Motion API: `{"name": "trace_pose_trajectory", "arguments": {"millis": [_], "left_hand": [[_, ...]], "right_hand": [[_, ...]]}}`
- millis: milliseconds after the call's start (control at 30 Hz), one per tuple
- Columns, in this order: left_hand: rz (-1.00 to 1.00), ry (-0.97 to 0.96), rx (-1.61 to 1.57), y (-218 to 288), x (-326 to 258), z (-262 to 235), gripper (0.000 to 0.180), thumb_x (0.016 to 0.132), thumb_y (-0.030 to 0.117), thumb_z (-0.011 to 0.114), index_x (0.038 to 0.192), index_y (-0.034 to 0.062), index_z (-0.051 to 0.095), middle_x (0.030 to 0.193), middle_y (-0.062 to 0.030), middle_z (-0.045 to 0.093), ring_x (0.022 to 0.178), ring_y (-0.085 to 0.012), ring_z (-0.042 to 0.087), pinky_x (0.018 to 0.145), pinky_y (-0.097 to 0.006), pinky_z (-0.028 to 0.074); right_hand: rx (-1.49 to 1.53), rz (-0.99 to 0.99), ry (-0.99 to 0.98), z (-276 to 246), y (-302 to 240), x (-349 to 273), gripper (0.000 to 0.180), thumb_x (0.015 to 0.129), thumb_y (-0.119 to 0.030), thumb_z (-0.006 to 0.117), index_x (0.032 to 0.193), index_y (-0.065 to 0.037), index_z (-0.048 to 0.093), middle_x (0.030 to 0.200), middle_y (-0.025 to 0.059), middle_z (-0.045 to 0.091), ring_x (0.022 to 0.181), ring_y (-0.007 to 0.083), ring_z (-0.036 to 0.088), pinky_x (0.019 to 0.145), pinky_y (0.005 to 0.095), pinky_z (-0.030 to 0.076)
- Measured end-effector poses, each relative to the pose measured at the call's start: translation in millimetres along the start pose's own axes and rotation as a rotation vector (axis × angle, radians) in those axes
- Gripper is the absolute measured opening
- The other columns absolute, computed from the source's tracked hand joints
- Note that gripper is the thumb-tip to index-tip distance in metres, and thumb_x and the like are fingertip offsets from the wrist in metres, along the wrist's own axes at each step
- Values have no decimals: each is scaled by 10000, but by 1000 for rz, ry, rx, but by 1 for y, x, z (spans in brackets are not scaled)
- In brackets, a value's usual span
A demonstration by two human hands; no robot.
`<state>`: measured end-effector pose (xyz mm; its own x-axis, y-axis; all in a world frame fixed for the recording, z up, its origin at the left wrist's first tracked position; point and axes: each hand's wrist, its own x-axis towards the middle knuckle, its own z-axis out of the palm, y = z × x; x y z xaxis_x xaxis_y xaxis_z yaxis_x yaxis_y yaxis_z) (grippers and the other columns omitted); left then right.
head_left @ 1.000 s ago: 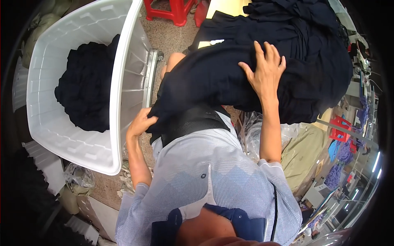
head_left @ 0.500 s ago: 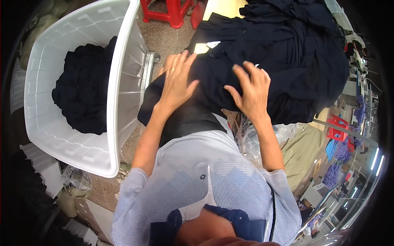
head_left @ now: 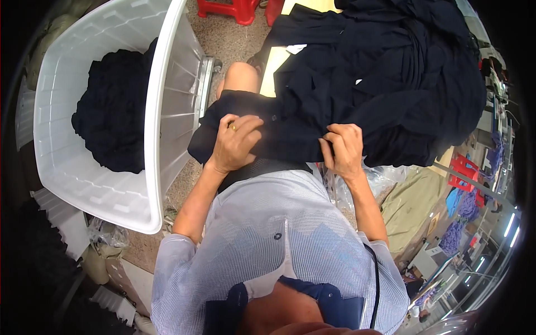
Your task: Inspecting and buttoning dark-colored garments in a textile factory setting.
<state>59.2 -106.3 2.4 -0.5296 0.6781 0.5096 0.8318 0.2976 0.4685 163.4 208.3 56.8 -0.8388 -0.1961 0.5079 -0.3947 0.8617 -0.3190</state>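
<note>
A dark navy garment (head_left: 293, 139) lies across my lap, a small round button showing near its middle. Over its left part my left hand (head_left: 237, 142), with a ring on one finger, has its fingers curled into the cloth. My right hand (head_left: 342, 149) pinches the same garment farther right, thumb against fingertips. To the right, it runs up against a large heap of dark navy clothes (head_left: 402, 72), so where one piece ends and the other begins is hard to see. A small white tag (head_left: 359, 82) shows on the heap.
On my left stands a big white plastic bin (head_left: 153, 123) holding a bundle of dark cloth (head_left: 114, 111). The heap rests on a pale wooden surface (head_left: 272, 70). A red stool (head_left: 229, 10) stands ahead; clear plastic (head_left: 357, 192) lies near my right forearm.
Both hands have drawn back toward me, pulling the garment's near part over my lap. Their spread fingers have closed on the cloth. My left knee and more of the pale surface now show.
</note>
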Motion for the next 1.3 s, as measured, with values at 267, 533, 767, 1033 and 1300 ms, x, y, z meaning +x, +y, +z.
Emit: {"name": "trace_pose_trajectory", "arguments": {"millis": [267,533,767,1033,1300], "left_hand": [[-122,-77,-30,2,27,4,449,683,-42,700,1117,71,729,1421,-104,695,1370,-311,640,1107,-494,444],[-120,-103,-112,22,32,-14,409,677,-46,742,1070,68,732,1387,-110,686,1298,-327,649,1072,-475,488],[-250,-176,-402,38,42,-19,408,711,-11,808,1106,56,727,1478,-157,653,1378,-387,621,1147,-482,505],[-617,-19,-449,16,75,1,325,918,133,880,1181,19,726,1090,-119,775,957,-208,762,733,-313,587],[-505,-15,-595,-9,117,31,507,953,184,871,1404,45,688,1320,-91,742,1179,-206,699,953,-319,545]], "right_hand": [[-66,200,-76,21,-10,38,655,881,-279,899,1472,-93,685,1476,174,621,1274,348,620,1082,481,441],[4,263,128,53,10,74,87,871,-81,842,927,-68,777,896,56,696,849,294,672,822,415,467],[423,467,406,6,0,92,99,936,37,811,1031,25,788,1031,103,736,953,198,713,850,302,544],[-26,506,-30,28,20,60,474,909,-233,883,1314,-46,723,1140,155,754,1132,382,704,1014,463,542],[356,464,50,-19,6,86,335,846,69,824,1174,12,787,1030,154,761,929,304,753,834,358,575]]}}
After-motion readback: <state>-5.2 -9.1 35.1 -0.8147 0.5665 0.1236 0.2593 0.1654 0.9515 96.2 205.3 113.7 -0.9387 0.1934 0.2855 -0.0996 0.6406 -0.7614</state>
